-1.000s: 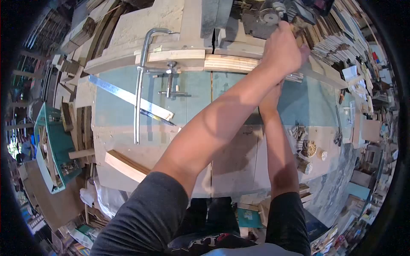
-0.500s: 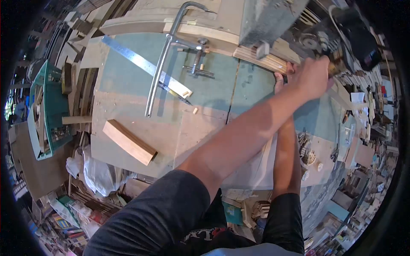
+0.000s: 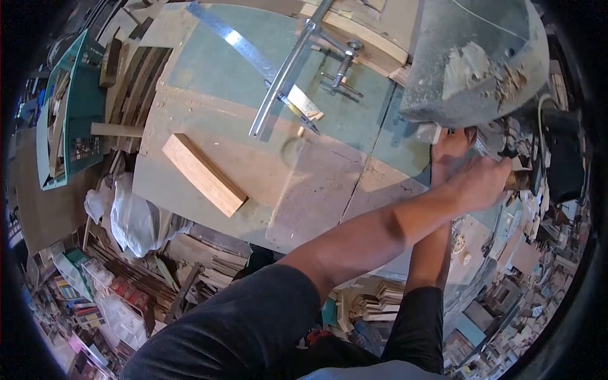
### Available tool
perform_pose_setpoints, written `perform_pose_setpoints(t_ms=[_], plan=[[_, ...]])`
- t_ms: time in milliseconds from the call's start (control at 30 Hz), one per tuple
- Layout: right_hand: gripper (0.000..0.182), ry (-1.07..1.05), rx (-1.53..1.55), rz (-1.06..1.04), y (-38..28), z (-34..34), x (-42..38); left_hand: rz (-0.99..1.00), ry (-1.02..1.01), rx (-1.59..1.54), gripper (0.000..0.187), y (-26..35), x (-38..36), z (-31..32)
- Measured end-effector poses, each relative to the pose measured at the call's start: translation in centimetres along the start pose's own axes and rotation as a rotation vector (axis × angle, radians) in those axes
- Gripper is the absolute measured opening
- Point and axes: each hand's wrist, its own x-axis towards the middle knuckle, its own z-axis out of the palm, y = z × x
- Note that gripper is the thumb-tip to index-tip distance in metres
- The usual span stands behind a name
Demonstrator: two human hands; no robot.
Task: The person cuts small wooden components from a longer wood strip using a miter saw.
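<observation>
My left arm crosses over my right one. At its end my left hand (image 3: 484,182) is closed beside the metal machine parts (image 3: 500,140), and what its fingers grip is hidden. Just behind, my right hand (image 3: 451,147) is curled at the lower edge of a dusty translucent hood (image 3: 437,95). The hood and my left hand hide most of its fingers, and what they hold cannot be made out. Wood shavings (image 3: 472,66) lie on the hood. A pale block (image 3: 428,133) shows at its lower edge, next to my right hand.
A clamp (image 3: 294,73) grips a wooden board (image 3: 361,38) at the table's back. On the table (image 3: 316,183) lie a steel ruler (image 3: 234,39), a pen (image 3: 297,114) and a wooden block (image 3: 204,174). A green crate (image 3: 88,107) stands left; wood scraps pile up right.
The view has shifted, so the table and hood sit lower and farther right. Wooden strips seen at my right hand are now out of sight, and that hand is closer against the hood.
</observation>
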Motion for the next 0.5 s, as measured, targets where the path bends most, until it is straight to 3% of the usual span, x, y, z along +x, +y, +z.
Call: perform_pose_setpoints(t_ms=[200,500], plan=[[0.037,0.092,-0.028,0.103,3.2,3.5,-1.7,0.016,-0.057,0.016,0.048,0.3,-2.6,0.8],[0.038,-0.075,-0.221,-0.021,3.0,2.0,-1.6,0.003,-0.126,0.041,0.047,0.9,-4.7,1.1]])
